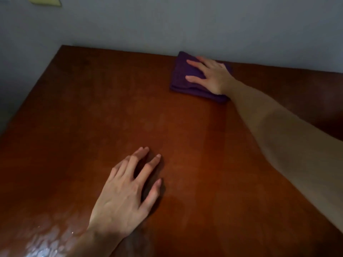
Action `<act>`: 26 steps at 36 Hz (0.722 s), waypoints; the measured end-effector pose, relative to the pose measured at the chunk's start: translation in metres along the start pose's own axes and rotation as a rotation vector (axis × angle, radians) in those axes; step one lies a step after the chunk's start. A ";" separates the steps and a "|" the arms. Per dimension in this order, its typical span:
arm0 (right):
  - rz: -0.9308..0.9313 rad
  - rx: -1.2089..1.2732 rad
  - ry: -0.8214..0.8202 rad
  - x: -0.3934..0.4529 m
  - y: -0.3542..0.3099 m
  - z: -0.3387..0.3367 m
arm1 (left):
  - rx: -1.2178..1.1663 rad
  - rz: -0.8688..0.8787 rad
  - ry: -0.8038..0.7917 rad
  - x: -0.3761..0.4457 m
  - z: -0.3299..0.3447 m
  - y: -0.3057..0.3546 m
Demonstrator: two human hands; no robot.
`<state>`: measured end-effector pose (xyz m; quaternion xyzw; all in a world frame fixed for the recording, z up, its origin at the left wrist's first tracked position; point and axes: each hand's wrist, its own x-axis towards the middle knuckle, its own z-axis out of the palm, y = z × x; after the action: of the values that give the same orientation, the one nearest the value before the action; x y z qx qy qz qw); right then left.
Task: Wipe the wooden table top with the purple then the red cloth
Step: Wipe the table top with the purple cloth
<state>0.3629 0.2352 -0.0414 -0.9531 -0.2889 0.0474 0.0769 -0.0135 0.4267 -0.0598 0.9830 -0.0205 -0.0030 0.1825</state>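
A folded purple cloth lies on the reddish-brown wooden table top, near its far edge by the wall. My right hand presses flat on the cloth with the arm stretched out and fingers spread toward the left. My left hand rests on the bare wood near the front, fingers apart, holding nothing. No red cloth is in view.
A grey wall runs right along the table's far edge. A yellowish sheet hangs on it at the top left. The table's left edge slants from the far corner toward me. A wet, shiny patch glistens at the front left.
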 end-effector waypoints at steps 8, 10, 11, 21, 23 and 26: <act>0.318 0.074 0.091 -0.026 -0.023 0.009 | -0.020 -0.001 0.013 0.000 0.001 -0.004; 0.396 0.079 0.097 -0.051 -0.033 0.014 | -0.010 0.007 0.020 0.000 0.002 -0.004; 0.419 0.074 0.104 -0.068 -0.039 0.017 | -0.009 0.007 0.021 0.000 0.002 -0.004; 0.294 -0.008 0.149 -0.307 -0.104 0.051 | 0.005 0.079 0.092 -0.002 0.002 -0.006; 0.273 -0.008 0.177 -0.354 -0.113 0.056 | 0.027 0.088 0.091 -0.004 0.001 -0.004; 0.211 -0.024 0.126 -0.405 -0.114 0.062 | 0.078 0.126 0.110 -0.011 -0.002 0.005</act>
<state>-0.0430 0.1102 -0.0636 -0.9801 -0.1824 -0.0084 0.0783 -0.0247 0.4229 -0.0563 0.9848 -0.0724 0.0632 0.1446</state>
